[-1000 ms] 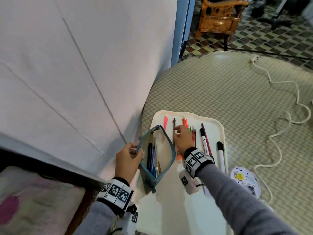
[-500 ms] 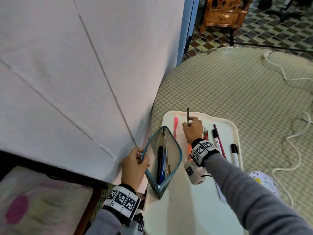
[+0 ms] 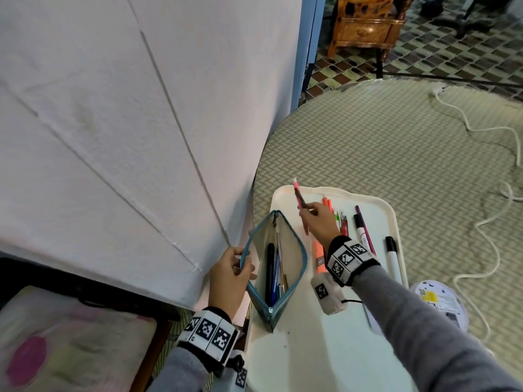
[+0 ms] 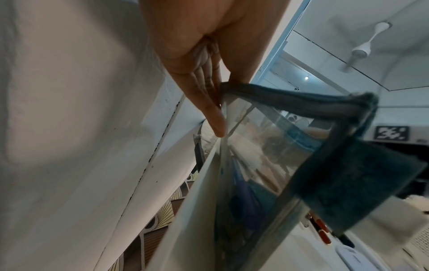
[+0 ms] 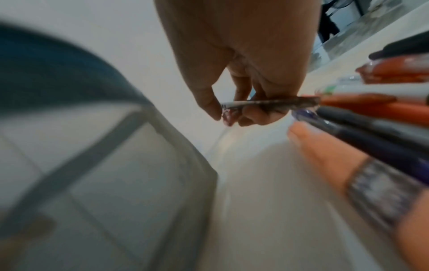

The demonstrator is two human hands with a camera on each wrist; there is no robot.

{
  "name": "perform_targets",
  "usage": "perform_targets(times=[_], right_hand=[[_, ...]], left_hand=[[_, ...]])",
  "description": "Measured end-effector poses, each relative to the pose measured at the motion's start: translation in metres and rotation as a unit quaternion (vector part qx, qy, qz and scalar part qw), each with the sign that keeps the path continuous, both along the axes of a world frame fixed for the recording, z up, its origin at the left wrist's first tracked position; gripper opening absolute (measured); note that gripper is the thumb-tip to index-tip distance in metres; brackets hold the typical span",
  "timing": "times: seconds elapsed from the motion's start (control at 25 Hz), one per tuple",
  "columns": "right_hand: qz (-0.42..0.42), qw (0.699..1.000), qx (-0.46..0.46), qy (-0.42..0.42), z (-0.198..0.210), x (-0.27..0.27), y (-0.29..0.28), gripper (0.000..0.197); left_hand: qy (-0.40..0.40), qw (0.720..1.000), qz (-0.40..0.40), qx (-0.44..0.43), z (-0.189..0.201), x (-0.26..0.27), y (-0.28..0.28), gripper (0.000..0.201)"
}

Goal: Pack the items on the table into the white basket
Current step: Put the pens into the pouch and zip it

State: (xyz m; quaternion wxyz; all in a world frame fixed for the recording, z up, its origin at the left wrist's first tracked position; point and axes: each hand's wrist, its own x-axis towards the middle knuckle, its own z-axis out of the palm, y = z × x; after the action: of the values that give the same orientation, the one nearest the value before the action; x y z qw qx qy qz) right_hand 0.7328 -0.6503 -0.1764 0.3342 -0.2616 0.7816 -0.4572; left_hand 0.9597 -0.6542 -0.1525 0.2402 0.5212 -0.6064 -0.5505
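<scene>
Left grip [image 3: 229, 274]: pinching the near rim of the blue pencil pouch [image 3: 293, 251], holding its mouth wide; same pinch visible from the left wrist view [image 4: 204, 95].
Right grip [image 3: 321, 222]: closed round two thin pens [image 3: 299, 197], one pink-tipped, one dark, raised over the far end of the tray and angled up and away; from the right wrist view fingers [image 5: 210, 102] curled across a slim barrel.
Pouch contents: a black pen [image 3: 270, 267], blue pens and a thin pencil-like stick already lying inside.
Remaining on white tray [image 3: 392, 215]: orange highlighter [image 3: 319, 254] just beside the pouch, orange and green pens, purple pen [image 3: 365, 226], two whiteboard markers [image 3: 392, 254].
White basket: not identifiable anywhere in view; only the tray on the bench [image 3: 396, 154].
Risk, drop: two pens in one pinch, so one likely to slip or scissor apart during the swing toward the pouch.
Risk, miss: pen tips likely to catch the zip edge if the mouth sags or closes under a weak pinch.
Risk, knock: right wrist close above the highlighter; a low sweep could scatter the row.
</scene>
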Motion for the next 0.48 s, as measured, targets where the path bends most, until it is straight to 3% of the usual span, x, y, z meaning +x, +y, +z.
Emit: perform_targets(times=[0.12,0.24,0.4,0.48], right_hand=[[-0.079,0.979,-0.149,-0.113,0.044,0.006,0.01,0.016],[-0.046,0.951,-0.248,-0.181,0.074,0.028,0.026,0.013],[0.039,0.973,-0.14,-0.179,0.06,0.069,0.058,0.016],[0.088,0.99,-0.033,-0.105,0.048,0.081,0.073,0.022]], left_hand=[[0.004,1.0,-0.008,-0.004,0.002,-0.005,0.002,0.013],[0.001,1.0,-0.005,-0.014,0.001,-0.012,0.002,0.011],[-0.005,1.0,0.001,-0.019,0.003,-0.019,0.005,0.011],[-0.007,1.0,0.008,-0.027,0.003,-0.022,0.007,0.008]])
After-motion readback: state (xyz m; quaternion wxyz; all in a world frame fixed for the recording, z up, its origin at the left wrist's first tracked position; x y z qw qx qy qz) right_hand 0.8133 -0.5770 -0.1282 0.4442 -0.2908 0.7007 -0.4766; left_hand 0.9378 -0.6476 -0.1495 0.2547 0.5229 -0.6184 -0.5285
